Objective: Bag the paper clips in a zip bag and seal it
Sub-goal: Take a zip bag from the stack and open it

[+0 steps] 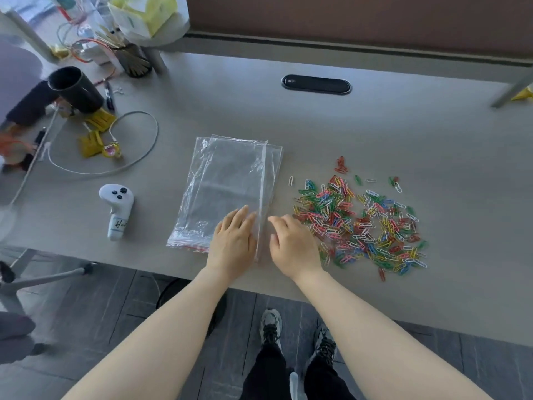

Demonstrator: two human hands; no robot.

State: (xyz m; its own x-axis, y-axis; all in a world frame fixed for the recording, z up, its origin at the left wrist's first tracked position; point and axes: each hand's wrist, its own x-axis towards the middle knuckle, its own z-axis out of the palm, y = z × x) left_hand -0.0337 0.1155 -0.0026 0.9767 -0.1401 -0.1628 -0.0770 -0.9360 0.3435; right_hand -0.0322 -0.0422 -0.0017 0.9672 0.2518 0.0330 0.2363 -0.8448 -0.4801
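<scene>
Our left hand (232,241) presses flat on flimsy, slippery zip bags (227,189); right hand (292,243), fingers curled, apparently pinching their edge beside loose paper clips (363,220).

I see both my bare forearms reaching forward from the lower edge of the view, close together and nearly parallel. My left hand (233,238) lies palm down with its fingers straight and held together, pointing away from me. My right hand (294,243) is just beside it, back upward, with fingers curled inward and the fingertips (274,223) turned toward the left hand.
</scene>
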